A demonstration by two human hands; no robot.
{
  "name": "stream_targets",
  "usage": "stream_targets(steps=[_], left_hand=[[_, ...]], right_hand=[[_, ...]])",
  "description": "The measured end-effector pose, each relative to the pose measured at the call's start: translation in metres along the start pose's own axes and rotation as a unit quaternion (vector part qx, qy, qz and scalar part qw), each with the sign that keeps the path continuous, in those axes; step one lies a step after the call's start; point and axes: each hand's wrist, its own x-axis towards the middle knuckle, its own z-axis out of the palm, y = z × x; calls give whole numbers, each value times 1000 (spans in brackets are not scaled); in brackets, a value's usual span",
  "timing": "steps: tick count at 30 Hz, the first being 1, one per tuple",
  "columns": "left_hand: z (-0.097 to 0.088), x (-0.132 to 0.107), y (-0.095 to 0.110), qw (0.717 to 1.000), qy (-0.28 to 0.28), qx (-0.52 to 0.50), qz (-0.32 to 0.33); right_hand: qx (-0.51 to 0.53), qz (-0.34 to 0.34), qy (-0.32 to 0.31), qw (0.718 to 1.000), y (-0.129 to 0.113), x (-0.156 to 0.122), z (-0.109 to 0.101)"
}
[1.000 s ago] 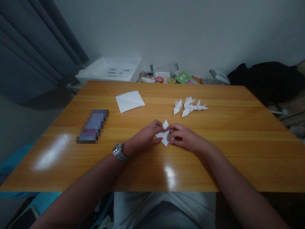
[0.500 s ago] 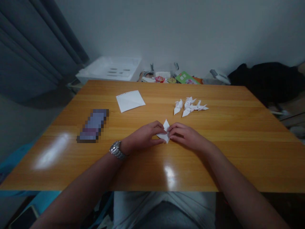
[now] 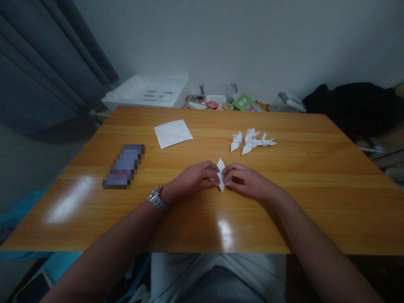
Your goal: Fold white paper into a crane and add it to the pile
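A small folded white paper [image 3: 221,172] lies on the wooden table [image 3: 202,214] between my hands, shaped like a narrow diamond with one point away from me and one toward me. My left hand [image 3: 200,176], with a metal watch on its wrist, grips the left side of the paper between fingers and thumb. Opposite it, my right hand [image 3: 243,179] pinches the right side. Fingers of both hands cover the paper's side corners. Beyond my right hand rests a cluster of several folded paper cranes [image 3: 251,141].
A white paper sheet [image 3: 173,134] with a perforated edge lies at the back left. Nearer me on the left is a blurred-out phone-like rectangle [image 3: 124,166]. Behind the table stand a white plastic tray [image 3: 151,90] and a green packet [image 3: 248,103].
The folded paper has become narrower, and its near point now shows more clearly between my hands. My left fingers and thumb have drawn closer together. The cranes and sheet stay put.
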Motion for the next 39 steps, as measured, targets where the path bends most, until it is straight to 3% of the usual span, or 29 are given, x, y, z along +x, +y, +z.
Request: stream_targets(steps=[7, 11, 15, 21, 30, 39], left_hand=[[2, 2, 5, 1000, 18, -1, -15], [2, 4, 7, 1000, 19, -1, -16], [3, 4, 7, 999, 29, 7, -19], [5, 4, 8, 997, 44, 63, -29], [6, 8, 9, 983, 11, 176, -58], [7, 16, 12, 981, 23, 167, -92]], right_hand=[[-8, -2, 11, 1000, 0, -2, 2], [-72, 15, 54, 996, 5, -1, 6], [-116, -2, 46, 992, 13, 0, 9], [-114, -13, 63, 991, 16, 0, 11], [-116, 57, 78, 989, 9, 4, 11], [-144, 93, 90, 981, 10, 9, 16]])
